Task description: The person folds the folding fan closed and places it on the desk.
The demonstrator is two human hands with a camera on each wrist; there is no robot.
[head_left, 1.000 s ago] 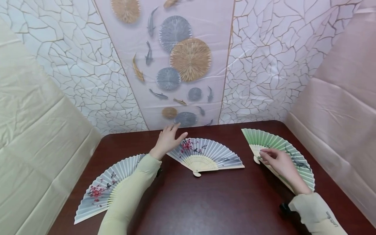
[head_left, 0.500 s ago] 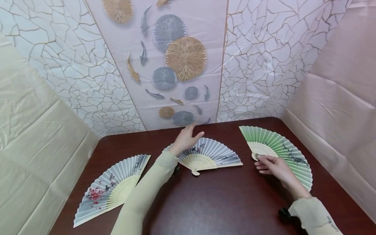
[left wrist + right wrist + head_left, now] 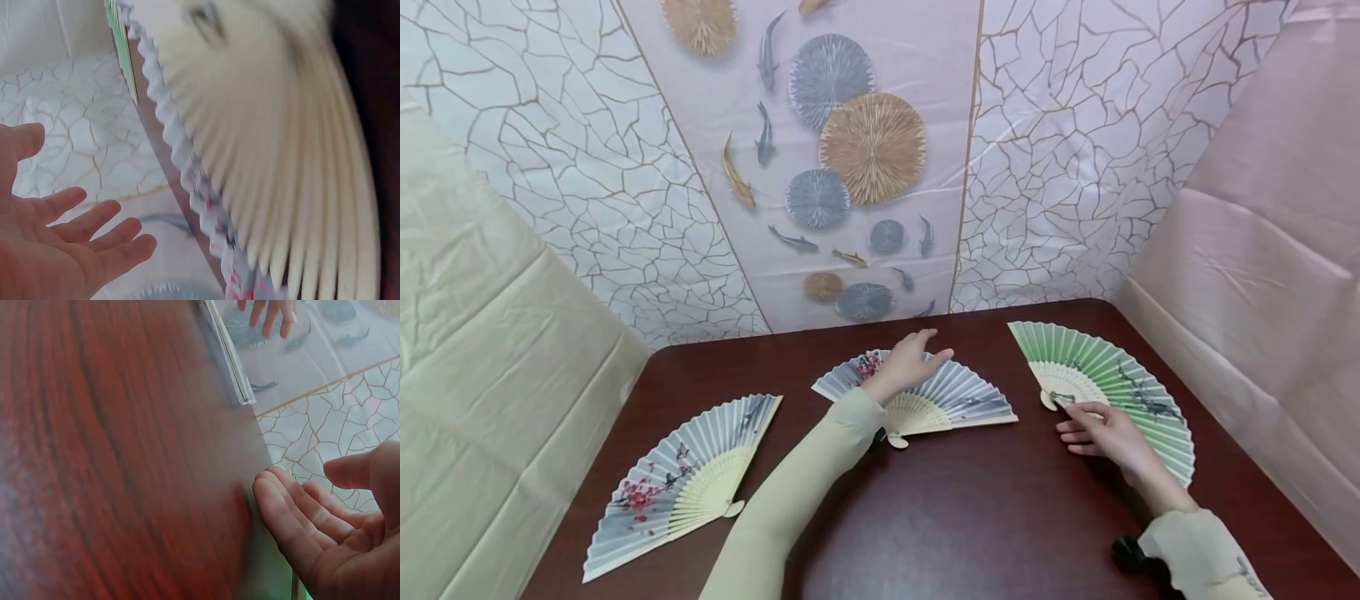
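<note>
My left hand hovers over the middle fan, a spread grey-white folding fan with red blossoms and pale ribs. In the left wrist view this hand has its fingers extended and holds nothing, beside the fan's ribs. At the right, my right hand is by the pivot end of a spread green folding fan and covers part of its lower edge. The right wrist view shows this hand with thumb and fingers apart and nothing between them; whether its fingertips touch the fan or table is unclear.
Another spread grey-white fan with red blossoms lies at the left of the dark red-brown table. A patterned cloth backdrop stands behind the table, with pale fabric walls at both sides.
My left hand has moved right, from the middle fan's left end to over its centre. My right hand has shifted slightly down, its fingers lower by the green fan's pivot. The fans keep their places.
</note>
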